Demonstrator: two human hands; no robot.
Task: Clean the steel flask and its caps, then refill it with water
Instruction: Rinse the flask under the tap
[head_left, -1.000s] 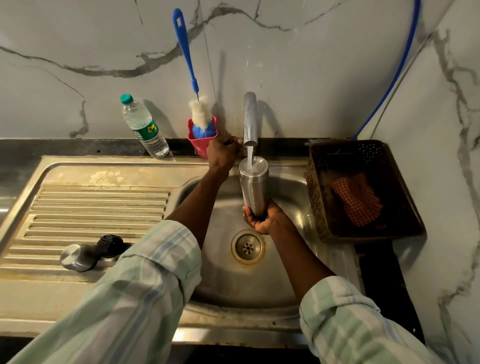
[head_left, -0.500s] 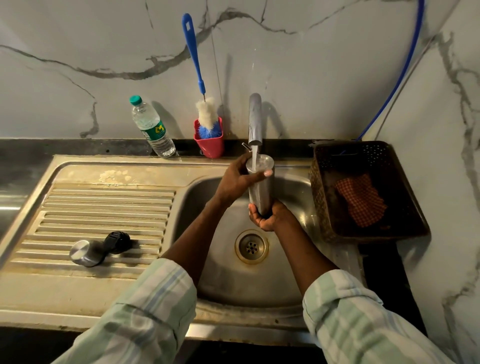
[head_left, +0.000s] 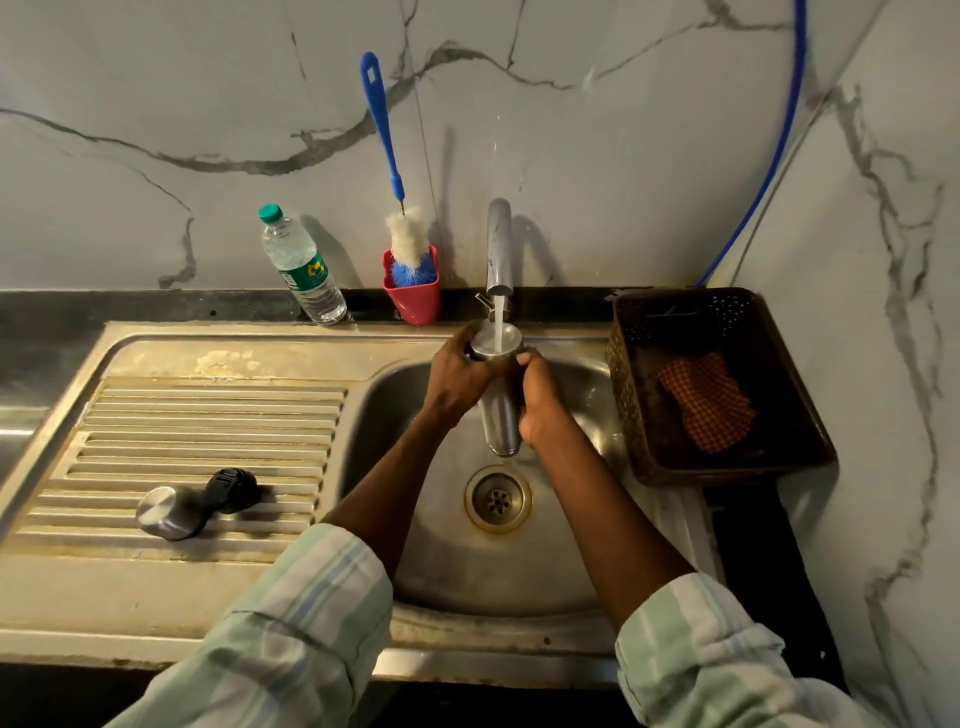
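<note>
We are holding the steel flask (head_left: 500, 410) upright over the sink (head_left: 452, 561), right under the tap (head_left: 498, 249). Water is falling straight into its open top. Our left hand (head_left: 457, 382) is curling around the top part. Our right hand (head_left: 537, 402) is wrapping around the side, lower down. The flask's long way is pointing up and down. The two caps (head_left: 200, 503) are lying far off to the left on the draining board (head_left: 208, 436). There is open room in the sink below.

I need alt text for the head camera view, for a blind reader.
Both hands, left hand and right hand, grip a steel flask under a running tap over the sink. Two caps lie on the drainboard.
</note>
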